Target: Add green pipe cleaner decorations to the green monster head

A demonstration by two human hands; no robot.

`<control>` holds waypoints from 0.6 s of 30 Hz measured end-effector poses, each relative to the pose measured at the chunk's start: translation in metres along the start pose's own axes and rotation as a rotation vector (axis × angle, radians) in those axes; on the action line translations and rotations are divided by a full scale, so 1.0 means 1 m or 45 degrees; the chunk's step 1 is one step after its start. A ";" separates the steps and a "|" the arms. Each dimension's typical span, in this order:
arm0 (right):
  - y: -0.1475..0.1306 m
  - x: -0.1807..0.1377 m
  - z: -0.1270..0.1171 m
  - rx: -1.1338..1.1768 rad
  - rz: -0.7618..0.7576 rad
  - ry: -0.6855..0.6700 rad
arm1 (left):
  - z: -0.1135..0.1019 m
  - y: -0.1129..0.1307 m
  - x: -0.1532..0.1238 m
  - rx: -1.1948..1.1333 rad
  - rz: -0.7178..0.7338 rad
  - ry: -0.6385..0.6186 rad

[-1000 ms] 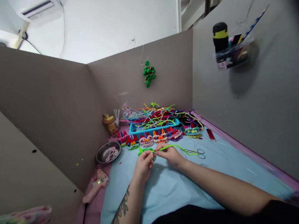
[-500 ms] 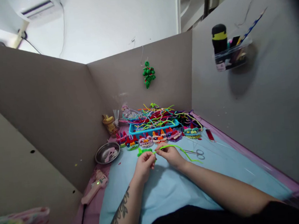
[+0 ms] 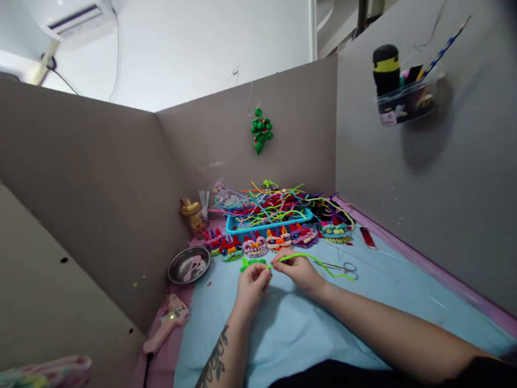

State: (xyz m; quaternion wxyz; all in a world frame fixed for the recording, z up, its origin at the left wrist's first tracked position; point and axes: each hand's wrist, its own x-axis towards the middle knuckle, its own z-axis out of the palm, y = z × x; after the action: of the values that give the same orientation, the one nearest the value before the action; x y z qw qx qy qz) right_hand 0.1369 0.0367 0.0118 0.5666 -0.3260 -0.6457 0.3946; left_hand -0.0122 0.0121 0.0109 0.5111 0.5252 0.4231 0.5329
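Observation:
My left hand [image 3: 251, 285] is closed in a pinch on a green pipe-cleaner piece [image 3: 246, 264], whose fuzzy coiled part shows above the fingers. Close beside it, my right hand [image 3: 299, 272] pinches a lime-green pipe cleaner [image 3: 311, 256]. The long free end of this stem passes over the right hand and droops to the right, ending by the scissors [image 3: 349, 269]. A short bit of the lime stem bridges the gap between the two hands. How it joins the green piece is hidden by the left fingers.
A blue tray [image 3: 268, 224] heaped with colourful pipe cleaners stands at the back. Several finished fuzzy heads [image 3: 254, 244] line its front. At left are a metal bowl [image 3: 171, 267] and a pink glue gun [image 3: 162, 334]. Grey panels [image 3: 217, 137] enclose the table.
My hands remain pinched close together, with the right fingers slightly shifted along the lime stem. The whole view has moved a little, so everything sits slightly further right.

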 end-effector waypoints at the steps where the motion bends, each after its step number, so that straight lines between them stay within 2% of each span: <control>1: 0.000 0.000 0.000 -0.006 -0.005 -0.014 | 0.000 0.001 0.000 -0.038 -0.013 0.013; 6: -0.005 -0.002 0.001 -0.064 -0.086 -0.100 | -0.001 0.003 0.001 -0.187 -0.081 0.041; 12: 0.000 -0.001 0.001 0.005 -0.025 -0.012 | 0.001 0.006 -0.002 0.012 -0.053 -0.023; 18: -0.004 -0.002 0.005 -0.022 -0.027 -0.121 | 0.000 0.003 -0.002 0.061 -0.020 -0.043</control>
State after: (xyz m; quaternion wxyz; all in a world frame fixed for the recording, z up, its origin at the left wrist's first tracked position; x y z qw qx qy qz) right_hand 0.1324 0.0325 0.0144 0.5365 -0.3049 -0.6788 0.3980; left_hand -0.0123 0.0097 0.0141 0.5097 0.5429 0.4311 0.5095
